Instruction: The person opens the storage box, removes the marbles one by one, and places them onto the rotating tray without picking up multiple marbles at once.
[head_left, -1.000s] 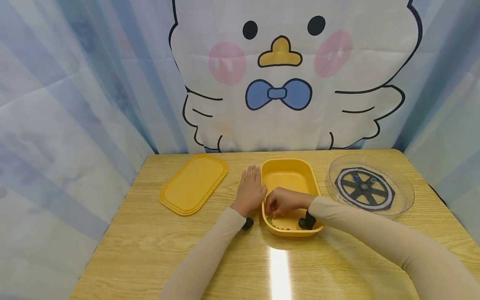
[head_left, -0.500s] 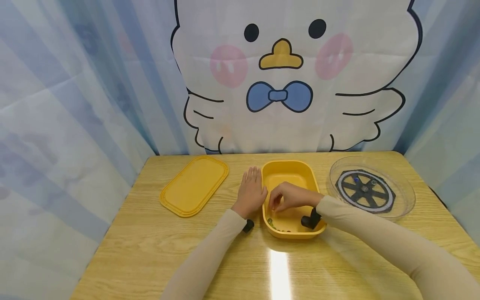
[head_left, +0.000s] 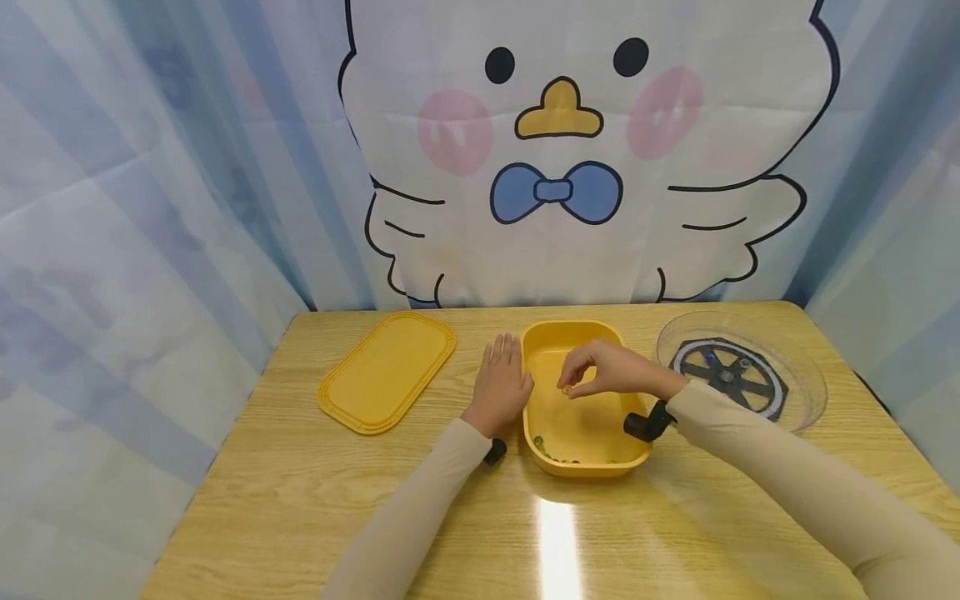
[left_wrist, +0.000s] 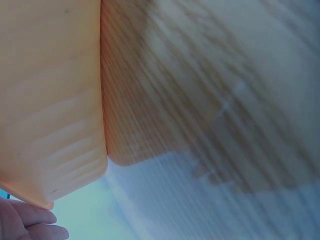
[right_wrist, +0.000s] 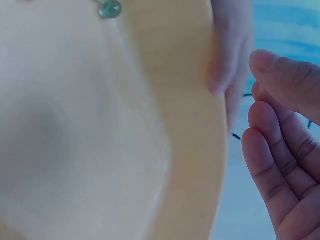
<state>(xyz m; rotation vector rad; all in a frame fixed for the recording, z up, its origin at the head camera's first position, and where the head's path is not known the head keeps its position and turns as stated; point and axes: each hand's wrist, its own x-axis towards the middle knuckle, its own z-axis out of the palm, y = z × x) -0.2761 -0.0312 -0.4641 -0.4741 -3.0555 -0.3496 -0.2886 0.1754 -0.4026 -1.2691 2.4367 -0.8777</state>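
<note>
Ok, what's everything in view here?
table: one, light wood, beneath
bin: one, yellow, table centre
marbles: several, mostly greenish, bin's near end
held marble: one, yellowish, pinched over bin
lid: one, yellow, left of bin
dish: one, clear, right of bin
spoked piece: one, black-white, in dish
bead-like bits: two, blue and greyish, in dish
curtain: count unclear, blue-white, behind table
cameras: two, black, wrist-worn
left hand: one, beige sleeve, bin's left rim
right hand: one, beige sleeve, over bin

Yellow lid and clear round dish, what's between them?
In the head view, the yellow tub stands between them, with the left hand against its side and the right hand holding a bead over it.
</note>
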